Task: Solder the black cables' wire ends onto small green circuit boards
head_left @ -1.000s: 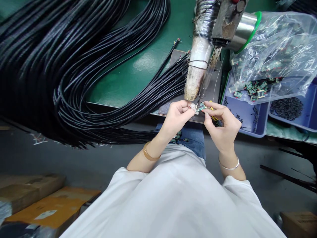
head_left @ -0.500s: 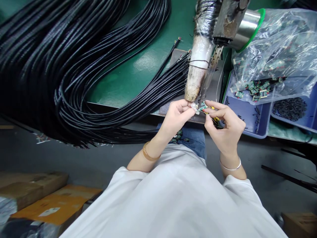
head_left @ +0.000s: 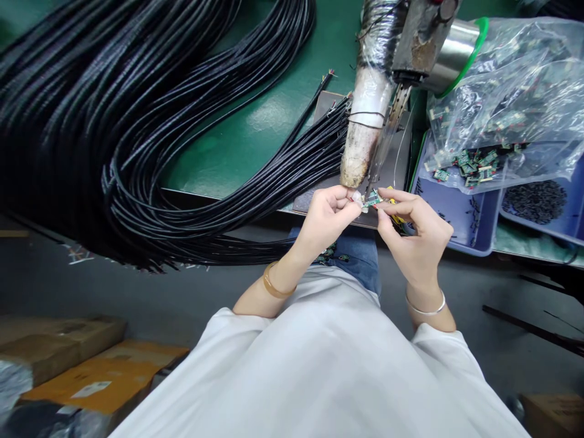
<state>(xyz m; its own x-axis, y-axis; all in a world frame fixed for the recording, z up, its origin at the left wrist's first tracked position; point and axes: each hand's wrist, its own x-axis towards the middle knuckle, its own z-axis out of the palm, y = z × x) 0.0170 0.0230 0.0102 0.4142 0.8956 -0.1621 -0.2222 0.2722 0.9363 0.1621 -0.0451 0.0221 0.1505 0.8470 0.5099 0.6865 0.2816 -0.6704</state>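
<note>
My left hand (head_left: 332, 213) is closed in a pinch on the stripped end of a black cable; its fingers hide most of the wires, and a whitish piece (head_left: 357, 198) shows at the fingertips. My right hand (head_left: 413, 228) pinches a small green circuit board (head_left: 373, 198) by its right edge. Cable end and board meet between the two hands, under the tip of a soldering iron (head_left: 384, 143) fixed in a metal holder. Beside the iron hangs a pipe wrapped in plastic (head_left: 362, 131), its stained mouth just above my left fingers.
A thick bundle of black cables (head_left: 150, 140) covers the left of the green table (head_left: 264, 121). A spool of solder wire (head_left: 456, 52) stands behind. On the right, a clear bag of circuit boards (head_left: 506, 103) lies over blue trays (head_left: 483, 234) with small black parts (head_left: 533, 201).
Both hands have shifted down very slightly, with the board and cable end held together. The grips look the same, and the iron has not moved.
</note>
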